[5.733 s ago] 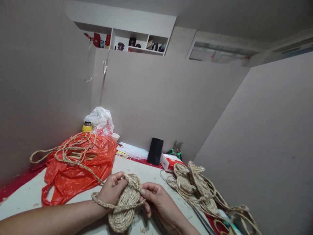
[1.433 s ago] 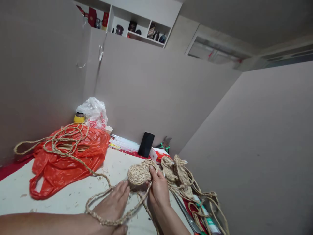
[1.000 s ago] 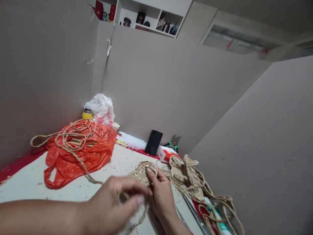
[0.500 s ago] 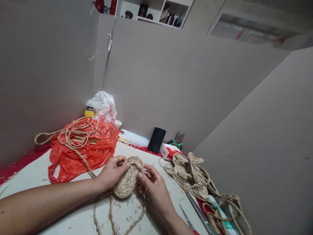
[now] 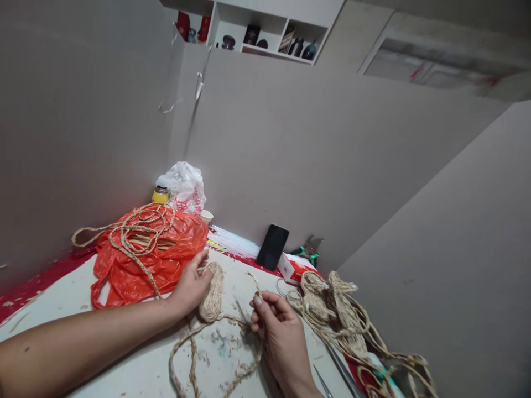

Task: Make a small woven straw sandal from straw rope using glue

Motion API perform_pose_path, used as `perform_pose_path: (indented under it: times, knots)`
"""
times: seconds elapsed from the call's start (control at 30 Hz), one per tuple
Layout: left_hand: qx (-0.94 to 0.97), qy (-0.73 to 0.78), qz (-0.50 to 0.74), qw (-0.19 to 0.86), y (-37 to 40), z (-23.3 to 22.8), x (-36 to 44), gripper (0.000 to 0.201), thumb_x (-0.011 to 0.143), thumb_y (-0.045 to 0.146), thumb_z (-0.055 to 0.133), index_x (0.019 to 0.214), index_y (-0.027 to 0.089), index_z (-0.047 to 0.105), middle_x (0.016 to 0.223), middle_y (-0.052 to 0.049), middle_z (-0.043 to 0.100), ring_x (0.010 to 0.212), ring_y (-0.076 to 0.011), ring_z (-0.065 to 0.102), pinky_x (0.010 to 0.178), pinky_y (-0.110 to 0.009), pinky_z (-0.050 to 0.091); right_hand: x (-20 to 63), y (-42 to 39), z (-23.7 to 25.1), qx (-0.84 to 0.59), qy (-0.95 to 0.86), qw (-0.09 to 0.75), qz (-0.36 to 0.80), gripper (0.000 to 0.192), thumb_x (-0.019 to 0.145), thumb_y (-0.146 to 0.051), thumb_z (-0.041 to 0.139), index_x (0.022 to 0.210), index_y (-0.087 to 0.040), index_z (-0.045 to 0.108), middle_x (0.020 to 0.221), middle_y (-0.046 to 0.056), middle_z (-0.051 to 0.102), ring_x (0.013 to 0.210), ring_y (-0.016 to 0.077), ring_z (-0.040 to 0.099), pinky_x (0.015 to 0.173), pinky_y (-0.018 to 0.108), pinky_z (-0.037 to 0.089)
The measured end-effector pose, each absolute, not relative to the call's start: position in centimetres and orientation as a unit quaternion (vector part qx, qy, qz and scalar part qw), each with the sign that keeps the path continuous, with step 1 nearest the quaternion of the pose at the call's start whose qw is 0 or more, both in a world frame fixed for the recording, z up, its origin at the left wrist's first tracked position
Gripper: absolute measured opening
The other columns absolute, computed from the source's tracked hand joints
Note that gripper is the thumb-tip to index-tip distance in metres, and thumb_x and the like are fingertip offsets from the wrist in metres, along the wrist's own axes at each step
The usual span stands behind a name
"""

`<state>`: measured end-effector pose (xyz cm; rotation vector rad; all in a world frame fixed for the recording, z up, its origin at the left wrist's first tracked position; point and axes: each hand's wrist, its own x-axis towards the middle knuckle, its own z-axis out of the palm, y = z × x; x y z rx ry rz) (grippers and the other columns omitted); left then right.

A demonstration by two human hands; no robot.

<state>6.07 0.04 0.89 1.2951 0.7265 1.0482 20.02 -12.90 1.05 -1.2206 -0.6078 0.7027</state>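
Observation:
My left hand (image 5: 191, 286) grips a small oval sole woven from braided straw (image 5: 212, 292), held on edge above the white table (image 5: 124, 354). My right hand (image 5: 279, 327) pinches the loose end of the braided straw rope (image 5: 215, 342), which loops down over the table in front of me and runs back to the sole. Another length of braid trails from my left wrist to a coil (image 5: 139, 229) lying on an orange plastic bag (image 5: 145, 260).
A pile of finished straw sandals (image 5: 332, 312) lies at the right. A black phone (image 5: 272, 246) leans on the back wall beside a red-and-white box (image 5: 295, 268) and green-handled pliers (image 5: 309, 251). A white bag (image 5: 183, 189) and yellow jar (image 5: 160, 195) stand in the corner. Scissors (image 5: 321, 381) lie at the bottom.
The woven sole has turned from lying flat between both hands to standing on edge in my left hand. My right hand has left the sole and pulled the rope end away to the right.

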Motion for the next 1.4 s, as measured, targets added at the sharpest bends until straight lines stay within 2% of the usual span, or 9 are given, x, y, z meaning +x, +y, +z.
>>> perform_pose_path:
  times: [0.07, 0.13, 0.2, 0.37, 0.6, 0.83, 1.03, 1.2, 1.4]
  knots:
    - [0.594, 0.301, 0.470, 0.580, -0.6, 1.5, 5.7, 0.043, 0.077, 0.031, 0.063, 0.117, 0.017, 0.055, 0.123, -0.008, 0.056, 0.114, -0.0177, 0.049, 0.096, -0.026, 0.036, 19.7, -13.1, 1.1, -0.563, -0.287, 0.711, 0.310, 0.028, 0.065, -0.035, 0.079, 0.080, -0.018, 0.063, 0.062, -0.002, 0.061, 0.048, 0.0103, 0.051, 0.042, 0.019, 0.041]
    - [0.637, 0.267, 0.430, 0.581, -1.6, 2.1, 5.5, 0.029, 0.081, 0.035, 0.058, 0.101, 0.015, 0.063, 0.101, -0.007, 0.064, 0.097, -0.0176, 0.056, 0.086, -0.026, 0.041, 19.3, -13.3, 1.1, -0.576, -0.311, 0.694, 0.301, 0.027, 0.066, -0.036, 0.078, 0.080, -0.018, 0.064, 0.063, -0.001, 0.062, 0.049, 0.0112, 0.051, 0.043, 0.021, 0.042]
    - [0.655, 0.224, 0.361, 0.625, -2.7, 2.6, 5.3, 0.029, 0.083, 0.039, 0.056, 0.083, 0.012, 0.065, 0.080, -0.005, 0.064, 0.078, -0.0155, 0.057, 0.074, -0.024, 0.043, 18.9, -13.5, 0.9, -0.589, -0.345, 0.672, 0.287, 0.024, 0.068, -0.036, 0.076, 0.079, -0.017, 0.066, 0.061, 0.000, 0.061, 0.049, 0.0115, 0.050, 0.045, 0.021, 0.041]
    - [0.593, 0.205, 0.297, 0.720, -3.9, 3.1, 5.3, 0.031, 0.074, 0.043, 0.067, 0.074, 0.012, 0.065, 0.065, 0.000, 0.060, 0.059, -0.0092, 0.050, 0.059, -0.021, 0.039, 18.1, -13.9, 0.6, -0.618, -0.461, 0.584, 0.255, 0.016, 0.074, -0.034, 0.070, 0.076, -0.018, 0.070, 0.063, 0.002, 0.064, 0.055, 0.0143, 0.054, 0.052, 0.023, 0.043]
    - [0.486, 0.182, 0.286, 0.805, -3.8, 4.2, 5.2, 0.029, 0.071, 0.039, 0.071, 0.074, 0.013, 0.060, 0.075, -0.005, 0.067, 0.067, -0.0108, 0.060, 0.067, -0.022, 0.044, 18.3, -14.1, 1.4, -0.607, -0.445, 0.605, 0.259, 0.024, 0.079, -0.041, 0.065, 0.084, -0.019, 0.071, 0.075, 0.005, 0.069, 0.069, 0.0191, 0.061, 0.063, 0.025, 0.048]
    - [0.472, 0.117, 0.149, 0.861, -4.3, 3.9, 5.0, 0.021, 0.080, 0.037, 0.059, 0.082, 0.015, 0.057, 0.056, 0.006, 0.050, 0.039, -0.0070, 0.051, 0.042, -0.019, 0.040, 18.8, -13.9, 1.4, -0.581, -0.382, 0.642, 0.323, 0.035, 0.080, -0.043, 0.064, 0.105, -0.019, 0.067, 0.088, 0.007, 0.070, 0.075, 0.0191, 0.061, 0.071, 0.031, 0.048]
    - [0.487, 0.129, 0.057, 0.862, -4.8, 4.2, 4.5, 0.029, 0.078, 0.042, 0.061, 0.086, 0.014, 0.061, 0.053, 0.007, 0.048, 0.031, -0.0029, 0.032, 0.032, -0.016, 0.030, 18.4, -14.1, 2.5, -0.560, -0.434, 0.629, 0.320, 0.025, 0.079, -0.037, 0.066, 0.064, -0.018, 0.063, 0.061, -0.001, 0.058, 0.060, 0.0145, 0.053, 0.062, 0.026, 0.043]
    - [0.487, 0.148, 0.057, 0.859, -4.7, 4.6, 4.4, 0.033, 0.075, 0.042, 0.065, 0.088, 0.013, 0.062, 0.050, 0.009, 0.043, 0.032, -0.0003, 0.017, 0.034, -0.017, 0.009, 19.8, -13.8, 2.3, -0.577, -0.376, 0.658, 0.305, 0.030, 0.078, -0.043, 0.067, 0.063, -0.018, 0.057, 0.053, -0.004, 0.052, 0.052, 0.0114, 0.044, 0.053, 0.022, 0.037]
    - [0.538, 0.181, 0.097, 0.818, -4.4, 4.2, 4.7, 0.036, 0.074, 0.047, 0.064, 0.083, 0.013, 0.061, 0.047, 0.008, 0.046, 0.033, -0.0017, 0.020, 0.035, -0.019, 0.011, 20.7, -13.4, 1.8, -0.578, -0.345, 0.686, 0.278, 0.029, 0.077, -0.043, 0.067, 0.066, -0.017, 0.060, 0.053, -0.004, 0.048, 0.051, 0.0113, 0.040, 0.050, 0.023, 0.033]
